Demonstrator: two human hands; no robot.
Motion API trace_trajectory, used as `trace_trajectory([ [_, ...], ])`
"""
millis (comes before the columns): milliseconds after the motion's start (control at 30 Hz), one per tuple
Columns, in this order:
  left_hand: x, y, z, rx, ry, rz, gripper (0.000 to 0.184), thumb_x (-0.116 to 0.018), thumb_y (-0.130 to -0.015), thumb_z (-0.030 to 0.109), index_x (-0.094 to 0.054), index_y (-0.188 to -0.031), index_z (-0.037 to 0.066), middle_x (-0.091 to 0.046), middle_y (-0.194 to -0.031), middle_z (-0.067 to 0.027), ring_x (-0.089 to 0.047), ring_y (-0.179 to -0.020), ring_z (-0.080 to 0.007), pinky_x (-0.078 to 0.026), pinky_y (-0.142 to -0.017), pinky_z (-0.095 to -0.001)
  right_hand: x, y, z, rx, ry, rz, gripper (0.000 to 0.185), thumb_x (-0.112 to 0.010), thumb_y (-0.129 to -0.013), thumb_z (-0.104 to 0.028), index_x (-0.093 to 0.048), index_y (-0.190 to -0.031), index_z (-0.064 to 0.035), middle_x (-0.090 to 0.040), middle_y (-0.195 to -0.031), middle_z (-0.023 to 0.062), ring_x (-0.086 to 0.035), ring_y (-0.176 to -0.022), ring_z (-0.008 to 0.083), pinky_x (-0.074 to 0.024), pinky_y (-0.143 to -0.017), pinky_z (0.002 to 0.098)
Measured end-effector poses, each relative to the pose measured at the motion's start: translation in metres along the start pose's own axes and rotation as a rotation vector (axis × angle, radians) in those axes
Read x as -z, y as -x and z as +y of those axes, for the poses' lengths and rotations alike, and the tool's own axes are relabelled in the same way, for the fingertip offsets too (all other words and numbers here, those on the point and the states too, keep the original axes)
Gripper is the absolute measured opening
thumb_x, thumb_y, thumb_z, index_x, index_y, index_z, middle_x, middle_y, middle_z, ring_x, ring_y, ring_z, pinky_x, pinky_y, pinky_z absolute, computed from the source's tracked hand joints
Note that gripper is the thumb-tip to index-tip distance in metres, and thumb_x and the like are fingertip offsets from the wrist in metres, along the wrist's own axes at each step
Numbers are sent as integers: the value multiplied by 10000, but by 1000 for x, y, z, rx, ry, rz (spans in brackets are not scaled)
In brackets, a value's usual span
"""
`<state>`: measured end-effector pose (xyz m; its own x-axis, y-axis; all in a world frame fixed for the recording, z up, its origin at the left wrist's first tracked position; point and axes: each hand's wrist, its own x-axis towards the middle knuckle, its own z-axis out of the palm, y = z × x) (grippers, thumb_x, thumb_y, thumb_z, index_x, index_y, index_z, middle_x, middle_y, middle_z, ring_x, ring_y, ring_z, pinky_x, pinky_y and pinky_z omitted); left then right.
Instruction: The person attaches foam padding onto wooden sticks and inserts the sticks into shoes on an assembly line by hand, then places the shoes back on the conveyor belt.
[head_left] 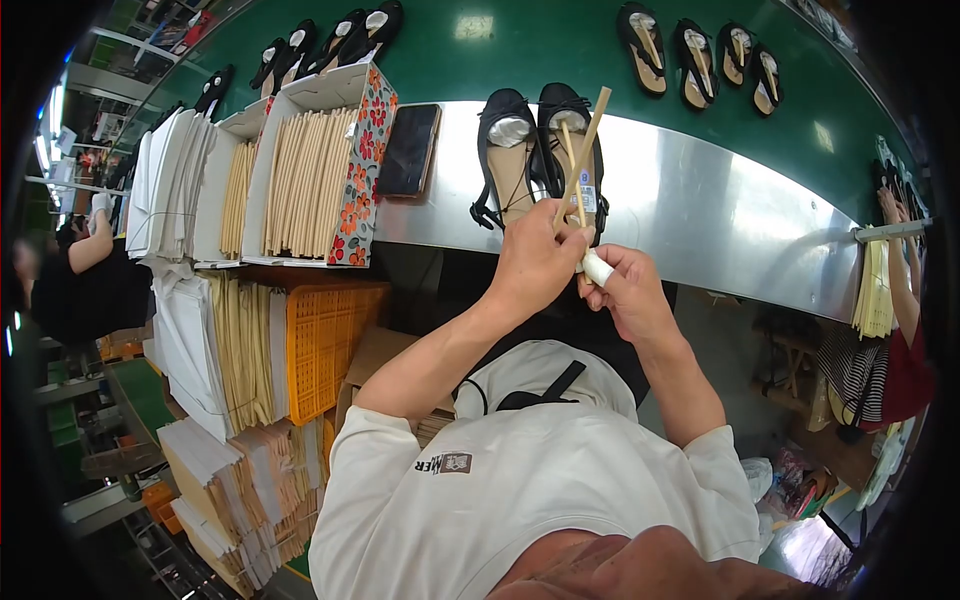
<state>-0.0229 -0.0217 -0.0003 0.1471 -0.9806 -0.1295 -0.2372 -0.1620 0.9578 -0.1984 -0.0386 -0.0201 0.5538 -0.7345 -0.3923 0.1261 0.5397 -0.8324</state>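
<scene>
My left hand (540,258) is closed around a flat beige stick (592,130) that slants up over the right-hand shoe. My right hand (632,292) is pinched close beside it, with something white (597,268) at the thumb; whether that is a wrap or a held piece, I cannot tell. Just beyond my hands lie two black shoes with bows, a left one (487,170) and a right one (598,155), on the metal strip. White wadding fills both toes. A second bent stick (570,150) and a small label (587,197) show in the right shoe.
Left of the shoes lie a phone (408,150) and a flowered box (362,175) packed with sticks (305,180). An orange crate (330,345) and paper stacks (235,490) stand lower left. Several black shoes (695,65) rest on the green belt (540,45). Other people's arms appear at both sides.
</scene>
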Motion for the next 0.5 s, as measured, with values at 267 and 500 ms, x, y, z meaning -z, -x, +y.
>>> trace_trajectory([
  [267,3,-2,3,-31,-42,-12,380,-710,-967,197,-632,-1195,-97,-721,-757,-91,-617,-587,-103,-482,-538,-272,-8,4,1,276,474,108,157,-541,-1001,-22,-681,-1058,19,-708,-826,51,-655,-679,111,-506,-618,235],
  [500,-3,5,5,-23,14,20,303,-625,-1025,221,-670,-1131,-59,-707,-785,-136,-675,-662,-220,-535,-606,-340,-7,5,-12,443,646,145,113,-619,-1009,-46,-683,-1070,24,-753,-897,69,-705,-795,115,-573,-706,269],
])
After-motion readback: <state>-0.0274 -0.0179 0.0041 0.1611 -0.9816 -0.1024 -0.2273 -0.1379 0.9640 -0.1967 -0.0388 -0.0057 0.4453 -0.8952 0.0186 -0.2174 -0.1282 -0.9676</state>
